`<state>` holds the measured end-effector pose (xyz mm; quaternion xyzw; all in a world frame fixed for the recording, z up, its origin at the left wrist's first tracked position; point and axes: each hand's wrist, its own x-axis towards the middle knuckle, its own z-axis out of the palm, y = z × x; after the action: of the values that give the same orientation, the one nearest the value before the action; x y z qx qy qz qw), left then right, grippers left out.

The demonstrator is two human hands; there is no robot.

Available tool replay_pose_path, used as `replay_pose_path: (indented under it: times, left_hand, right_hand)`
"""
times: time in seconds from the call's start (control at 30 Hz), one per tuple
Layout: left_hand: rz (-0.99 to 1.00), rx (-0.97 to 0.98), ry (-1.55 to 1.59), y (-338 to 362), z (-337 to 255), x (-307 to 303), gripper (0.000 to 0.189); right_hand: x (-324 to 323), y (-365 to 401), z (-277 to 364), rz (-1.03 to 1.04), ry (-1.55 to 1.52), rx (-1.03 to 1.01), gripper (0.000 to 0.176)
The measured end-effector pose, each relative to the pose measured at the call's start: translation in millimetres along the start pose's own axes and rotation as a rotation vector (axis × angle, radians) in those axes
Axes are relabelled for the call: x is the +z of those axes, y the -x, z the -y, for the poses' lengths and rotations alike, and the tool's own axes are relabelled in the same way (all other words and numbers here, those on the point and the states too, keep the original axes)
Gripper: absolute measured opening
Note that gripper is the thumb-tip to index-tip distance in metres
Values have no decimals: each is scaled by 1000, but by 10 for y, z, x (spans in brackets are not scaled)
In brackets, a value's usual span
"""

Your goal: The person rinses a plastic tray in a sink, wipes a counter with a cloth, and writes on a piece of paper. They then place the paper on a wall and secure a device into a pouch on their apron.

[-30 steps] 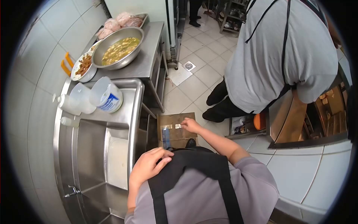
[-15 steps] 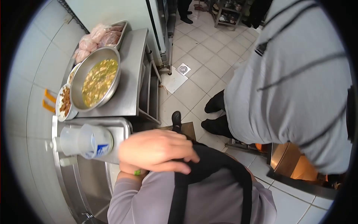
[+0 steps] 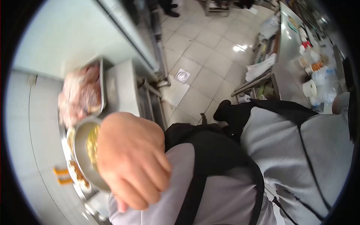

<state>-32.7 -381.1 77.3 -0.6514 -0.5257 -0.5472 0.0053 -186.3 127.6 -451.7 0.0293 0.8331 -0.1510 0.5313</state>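
Observation:
My left hand (image 3: pixel 133 161) is raised close to the camera, back of the hand up. Its fingers are curled and point down toward my chest; the inside of the hand is hidden. It covers part of a large steel bowl (image 3: pixel 80 152) with yellow-green soup (image 3: pixel 92 146), and I cannot see it touching the bowl. White dishes, one with brown food (image 3: pixel 78 174), stand beside the bowl against the wall. Pale raw meat (image 3: pixel 79 95), apparently in clear plastic, lies in a metal tray (image 3: pixel 101 78) behind. My right hand is out of view.
A co-worker in a grey top (image 3: pixel 315 150) stands close on my right. Beyond is a steel counter (image 3: pixel 290 71) with bottles and containers. The tiled floor (image 3: pixel 206 56) has a drain (image 3: pixel 182 75). Orange hooks (image 3: pixel 63 175) are on the left wall.
My left hand has turned from pointing right to pointing down, fingers more curled, and now hides part of the bowl. The view has swung, revealing the right-hand counter; the clear jugs are no longer clearly visible.

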Motion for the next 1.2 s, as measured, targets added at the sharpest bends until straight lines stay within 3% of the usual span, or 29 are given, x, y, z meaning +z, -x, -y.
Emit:
replay_pose_path:
  times: [0.17,0.23,0.43,0.53,0.7,0.8,0.83,0.9,0.93,0.97,1.03,1.1,1.17,1.2]
  left_hand:
    - [327,-9,120,-32,1014,-905,30]
    - [262,-86,95,10,1290,-1194,31]
    - [456,-134,414,106,1929,-2100,33]
    - [384,-210,564,208,2340,-2465,35]
    - [425,-188,734,332,3186,-3150,35]
    - [399,-393,759,156,3692,-3519,32]
    - [464,-356,785,97,3824,-3586,32]
    - [168,-364,642,32,4041,-3782,29]
    - [476,-606,673,-114,4280,-4049,28]
    - [535,-589,690,-194,4453,-4198,28]
    - [658,-782,505,-276,4785,-4397,30]
    - [704,-840,425,-297,5233,-4437,32]
    - [717,-916,-128,-387,5553,-4370,38]
    - [805,-806,-256,-321,5880,-4337,46]
  right_hand:
    - [-111,-412,428,-22,-132,33,28]
    - [-215,-603,618,-45,-187,32,28]
    - [-670,-890,1183,-166,-419,-6,28]
    - [-658,-905,1280,-227,-555,18,28]
    - [-205,-1040,1295,-260,-762,161,28]
    - [268,-1069,1462,-227,-915,283,28]
    - [565,-1252,1487,-215,-983,320,28]
    - [1021,-1454,1802,-161,-1154,378,28]
    - [1236,-1591,1985,-132,-1262,384,28]
    - [1494,-1773,2181,-101,-1406,356,28]
    - [1847,-2037,2617,-27,-1751,193,29]
    - [1382,-1789,3028,-190,-1875,471,22]
    - [776,-1058,3533,-448,-1965,659,16]
    - [675,-962,3655,-451,-1963,687,15]
